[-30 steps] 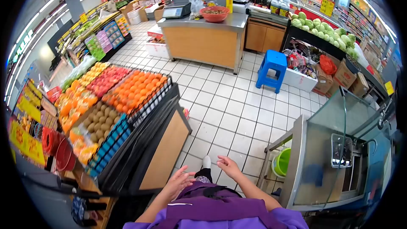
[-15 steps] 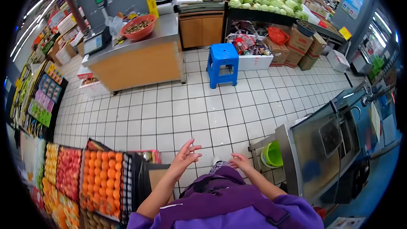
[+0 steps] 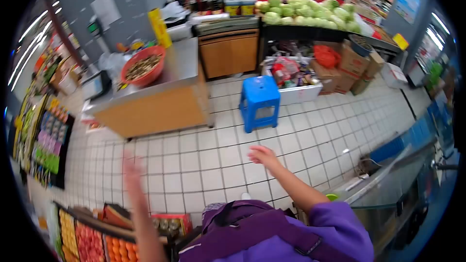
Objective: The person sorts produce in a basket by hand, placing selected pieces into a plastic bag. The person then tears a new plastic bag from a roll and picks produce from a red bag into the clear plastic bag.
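My left hand (image 3: 132, 167) is lifted over the tiled floor, in front of the wooden-sided counter (image 3: 153, 114). Motion smears its fingers, so whether they are open or closed cannot be told. My right hand (image 3: 261, 154) hovers in front of a blue plastic stool (image 3: 260, 99), apart from it. Its fingers are loosely bent with nothing in them, and the hand looks open. On the counter sits a red-orange basin (image 3: 144, 65) of small brown items, beside a scale (image 3: 94, 85).
Fruit bins with oranges (image 3: 121, 249) stand at lower left, near a red box of jars (image 3: 172, 224). Ahead are cabbages (image 3: 310, 13), a white box of packets (image 3: 296, 80) and cartons (image 3: 352, 60). A glass-sided tank (image 3: 388, 184) borders the right.
The view has moved forward; the counter and stool look closer. My left hand has swung left and blurred. My right hand has risen, its fingers more bent.
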Demonstrator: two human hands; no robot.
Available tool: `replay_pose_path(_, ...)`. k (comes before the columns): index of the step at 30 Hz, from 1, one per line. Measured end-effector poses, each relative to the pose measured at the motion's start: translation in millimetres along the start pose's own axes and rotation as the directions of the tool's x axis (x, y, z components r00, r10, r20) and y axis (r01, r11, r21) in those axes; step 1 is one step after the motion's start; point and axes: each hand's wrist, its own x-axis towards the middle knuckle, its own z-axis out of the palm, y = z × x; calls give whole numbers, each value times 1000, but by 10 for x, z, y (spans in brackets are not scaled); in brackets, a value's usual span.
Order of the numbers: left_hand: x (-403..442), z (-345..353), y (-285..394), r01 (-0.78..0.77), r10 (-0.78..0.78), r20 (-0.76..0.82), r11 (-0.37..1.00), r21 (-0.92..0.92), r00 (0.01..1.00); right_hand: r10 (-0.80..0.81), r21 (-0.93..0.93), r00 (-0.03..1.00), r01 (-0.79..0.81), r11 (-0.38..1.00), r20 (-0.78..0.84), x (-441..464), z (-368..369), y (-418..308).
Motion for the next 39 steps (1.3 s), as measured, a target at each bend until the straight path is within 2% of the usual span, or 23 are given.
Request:
replay_pose_path(2, 665, -28, 392, -178, 167, -212, 983, -34, 963, -63, -40, 992, 68, 997, 113, 405, 207, -260)
replay_pose_path(4, 1099, 168, 318, -217, 197, -241, 974, -58, 950, -99, 23, 969, 97, 995, 227, 768, 422, -428)
replay_pose_path(5, 1244, 347, 168, -184, 167, -202, 980, -69, 965, -99, -63, 966, 117, 991, 238, 831, 550, -667)
replay_pose_path(7, 1404, 773, -241, -76, 72, -57, 994, -76, 996, -170, -28, 946, 185, 982, 276, 853, 727, -1130)
replay_pose_path(8, 1454, 983, -443, -10, 13, 44, 997, -78, 999, -182, -31, 958, 194, 981, 223, 864, 748, -1321)
replay_pose_path(10, 1515, 1274, -754, 117, -96, 233, 990, -80, 968, -339, 54, 904, 337, 940, 260, 942, 831, -1707)
replay_pose_path(11, 1535, 1390, -888, 180, -145, 327, 981, -77, 934, -336, 38, 910, 337, 941, 241, 956, 862, -1898)
replay_pose_path(13, 1584, 1563, -1078, 278, -218, 478, 959, -57, 851, -566, 26, 801, 573, 819, 197, 894, 891, -2324)
replay_pose_path(15, 1695, 1687, -1184, 334, -250, 589, 942, -35, 769, -674, -28, 727, 682, 731, 133, 728, 978, -2721)
replay_pose_path(17, 1824, 1772, -1275, 376, -274, 667, 927, -10, 693, -820, -183, 557, 827, 532, 134, 594, 1069, -3019)
replay_pose_path(19, 1958, 1837, -1329, 409, -293, 715, 913, 11, 635, -922, -312, 330, 914, 259, 201, 516, 1155, -3271)
replay_pose_path(21, 2097, 1887, -1403, 429, -307, 745, 903, 30, 593, -930, -369, 177, 928, 49, 323, 543, 1222, -3463)
replay_pose_path(23, 2226, 1929, -1452, 440, -320, 759, 897, 50, 567, -933, -385, 58, 918, -89, 354, 604, 1328, -3635)
replay_pose_path(24, 2293, 1953, -1486, 440, -323, 761, 896, 55, 563, -934, -386, 57, 918, -90, 353, 672, 1363, -3682)
replay_pose_path(25, 2359, 1961, -1512, 444, -329, 760, 894, 59, 560, -943, -348, -4, 929, -127, 334, 752, 1393, -3726)
replay_pose_path(27, 2457, 1992, -1580, 451, -342, 760, 890, 73, 552, -952, -294, -63, 943, -155, 299, 944, 1430, -3809)
replay_pose_path(28, 2497, 2000, -1604, 452, -344, 760, 889, 74, 552, -932, -276, -97, 940, -201, 348, 1057, 1436, -3903)
replay_pose_path(31, 2550, 2026, -1663, 457, -363, 746, 885, 90, 558, -938, -228, -54, 964, -139, 342, 1402, 1352, -3862)
replay_pose_path(33, 2575, 2032, -1664, 470, -389, 714, 877, 95, 582, -932, -197, 45, 980, -29, 360, 1659, 1369, -3817)
replay_pose_path(39, 2662, 2180, -1673, 532, -476, 568, 843, 79, 671, -865, 22, 188, 974, 223, 466, 2506, 1161, -3582)
